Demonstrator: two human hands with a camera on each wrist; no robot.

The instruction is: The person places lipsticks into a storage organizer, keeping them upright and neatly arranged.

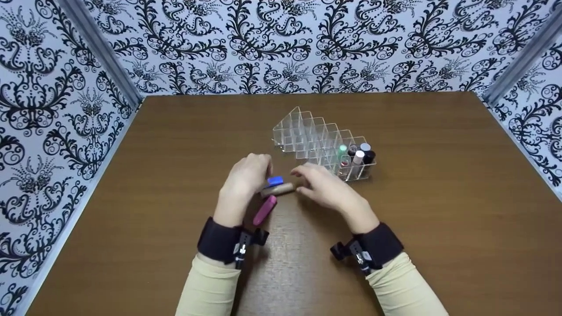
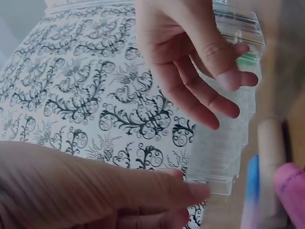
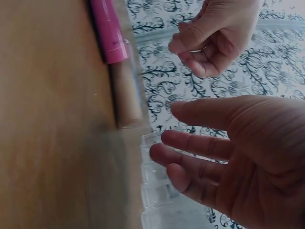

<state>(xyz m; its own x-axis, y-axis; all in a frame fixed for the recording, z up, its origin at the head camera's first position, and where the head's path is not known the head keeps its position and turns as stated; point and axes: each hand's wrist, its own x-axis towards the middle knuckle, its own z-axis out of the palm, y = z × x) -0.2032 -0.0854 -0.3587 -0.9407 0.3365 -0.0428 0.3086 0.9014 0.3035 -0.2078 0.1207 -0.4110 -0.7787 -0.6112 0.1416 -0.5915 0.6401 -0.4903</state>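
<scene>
Left hand point(image 1: 246, 177): fingers loosely curled, nothing held. Right hand point(image 1: 324, 186): fingers relaxed, thumb apart from them, nothing held. Hands face each other over three items lying on the table: beige tube point(image 1: 281, 189) between them, blue item point(image 1: 275, 180) just beyond it, pink tube point(image 1: 265, 210) on the near side, angled. Cannot tell from head view whether left fingers touch the blue item.

Clear organizer point(image 1: 287, 136) stands beyond the right hand, set diagonally, stepped dividers; small bottles upright in its right end, incl. white-capped bottle point(image 1: 358, 157) and green-capped bottle point(image 1: 342, 151).

Black straps point(image 1: 217, 241) on both wrists, cream sleeves point(image 1: 208, 287) below. Table point(image 1: 439, 197): brown, wood-look, pale glare at near middle. Back wall point(image 1: 272, 44) and side walls: white with black floral scrolls; grey post point(image 1: 103, 52) at each back corner, pale strip along table's side edges.
</scene>
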